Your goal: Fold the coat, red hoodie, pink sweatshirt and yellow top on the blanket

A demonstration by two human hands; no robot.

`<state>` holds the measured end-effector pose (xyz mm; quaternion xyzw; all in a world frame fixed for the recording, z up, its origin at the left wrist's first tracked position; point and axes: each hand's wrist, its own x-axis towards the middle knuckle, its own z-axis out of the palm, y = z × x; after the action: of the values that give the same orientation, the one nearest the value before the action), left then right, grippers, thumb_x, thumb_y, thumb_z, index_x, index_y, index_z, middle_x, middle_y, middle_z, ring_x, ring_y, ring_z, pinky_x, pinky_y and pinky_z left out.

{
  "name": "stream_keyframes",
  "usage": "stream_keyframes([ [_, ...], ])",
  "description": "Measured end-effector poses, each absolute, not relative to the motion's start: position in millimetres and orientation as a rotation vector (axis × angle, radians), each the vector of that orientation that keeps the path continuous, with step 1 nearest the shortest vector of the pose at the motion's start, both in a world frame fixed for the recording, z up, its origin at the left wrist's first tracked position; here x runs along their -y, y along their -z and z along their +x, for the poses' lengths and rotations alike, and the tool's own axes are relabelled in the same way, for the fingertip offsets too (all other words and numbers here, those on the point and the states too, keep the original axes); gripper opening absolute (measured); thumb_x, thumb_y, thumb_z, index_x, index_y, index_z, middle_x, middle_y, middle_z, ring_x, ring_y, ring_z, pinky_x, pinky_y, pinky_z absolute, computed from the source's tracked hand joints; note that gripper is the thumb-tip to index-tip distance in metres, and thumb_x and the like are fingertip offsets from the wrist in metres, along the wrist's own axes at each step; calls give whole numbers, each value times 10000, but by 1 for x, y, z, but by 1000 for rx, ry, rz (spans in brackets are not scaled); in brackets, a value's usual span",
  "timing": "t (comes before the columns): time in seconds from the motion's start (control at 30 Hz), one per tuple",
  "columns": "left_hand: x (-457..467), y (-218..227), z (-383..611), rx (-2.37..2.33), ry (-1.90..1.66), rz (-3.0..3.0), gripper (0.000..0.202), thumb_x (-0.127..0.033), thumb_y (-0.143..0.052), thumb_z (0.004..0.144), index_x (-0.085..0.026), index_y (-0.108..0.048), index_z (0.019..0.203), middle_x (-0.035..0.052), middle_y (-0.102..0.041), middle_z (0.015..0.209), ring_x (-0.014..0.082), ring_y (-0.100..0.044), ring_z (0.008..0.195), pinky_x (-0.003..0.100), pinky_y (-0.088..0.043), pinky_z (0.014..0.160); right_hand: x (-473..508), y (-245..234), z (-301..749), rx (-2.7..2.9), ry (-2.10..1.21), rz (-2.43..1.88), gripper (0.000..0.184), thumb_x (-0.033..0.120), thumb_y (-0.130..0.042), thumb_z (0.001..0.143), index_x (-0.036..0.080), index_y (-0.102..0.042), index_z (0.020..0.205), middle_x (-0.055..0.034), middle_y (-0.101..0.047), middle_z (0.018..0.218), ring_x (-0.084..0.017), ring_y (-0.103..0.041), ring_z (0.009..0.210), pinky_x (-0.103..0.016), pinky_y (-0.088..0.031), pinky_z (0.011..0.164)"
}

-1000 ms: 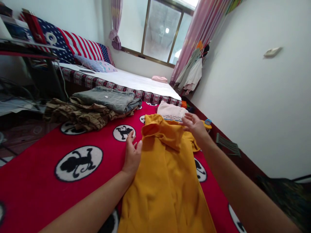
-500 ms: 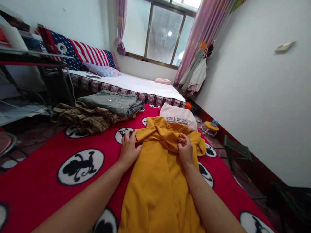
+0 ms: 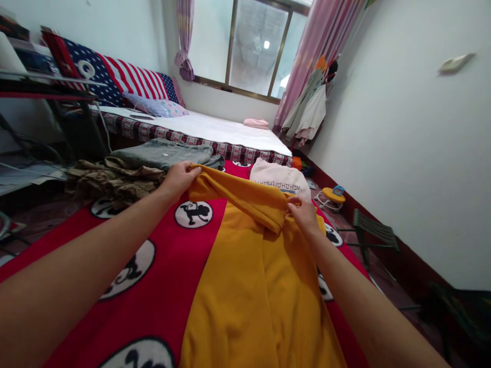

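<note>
A long mustard-yellow garment (image 3: 238, 286), perhaps a dress, lies lengthwise over a red blanket (image 3: 184, 266) printed with black figures in white circles. Its upper part is stretched between my two hands and lifted off the blanket. My left hand (image 3: 178, 179) pinches the raised left end of that fabric. On the other side my right hand (image 3: 305, 214) is closed on the cloth near the garment's right shoulder area. Just behind the yellow cloth sits a folded whitish top (image 3: 278, 174) with printed lettering.
Folded grey-blue denim (image 3: 161, 153) and brown ruffled clothing (image 3: 115, 179) lie at the blanket's back left. A bed (image 3: 218, 128) stands beyond. To the right are a yellow stool (image 3: 333, 194), a folding stool (image 3: 374, 230) and the wall; a desk (image 3: 42, 92) is at left.
My left hand has gone up and left, now gripping the yellow cloth and pulling it taut. My right hand has shifted slightly right, still on the cloth. The view has moved a little.
</note>
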<state>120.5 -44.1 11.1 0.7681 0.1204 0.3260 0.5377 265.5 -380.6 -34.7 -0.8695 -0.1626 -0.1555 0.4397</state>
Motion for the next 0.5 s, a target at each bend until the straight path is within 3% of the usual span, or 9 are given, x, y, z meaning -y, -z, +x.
stream_keyframes([
  [0.1,31,-11,113,-289,-592,1773,236,-296,-608,789,-122,-631,946,50,-696,827,175,-634,702,318,-523,683,374,51,240,573,554,-2141,307,282,-598,799,135,-640,1065,-142,-657,1110,-206,-668,781,-378,-551,787],
  [0.23,14,20,91,-304,-689,2115,229,-322,-626,728,-177,-683,896,59,-688,852,220,-633,785,332,-514,736,366,75,202,967,539,-2356,295,331,-565,877,189,-664,1116,-117,-637,1223,-273,-577,1142,-436,-448,1002],
  [0.4,17,59,56,-524,-1164,2404,305,-377,-564,782,-185,-674,992,102,-658,1044,237,-624,893,318,-499,786,360,71,186,1068,562,-2403,384,358,-595,885,176,-629,1221,-129,-576,1343,-284,-522,1238,-453,-393,1063],
  [0.5,28,66,42,-684,-924,2461,382,-493,-462,875,-198,-693,799,82,-695,810,241,-641,770,314,-480,723,353,68,181,1151,521,-2306,341,339,-586,898,212,-635,1210,-96,-601,1321,-256,-549,1212,-433,-407,1054],
])
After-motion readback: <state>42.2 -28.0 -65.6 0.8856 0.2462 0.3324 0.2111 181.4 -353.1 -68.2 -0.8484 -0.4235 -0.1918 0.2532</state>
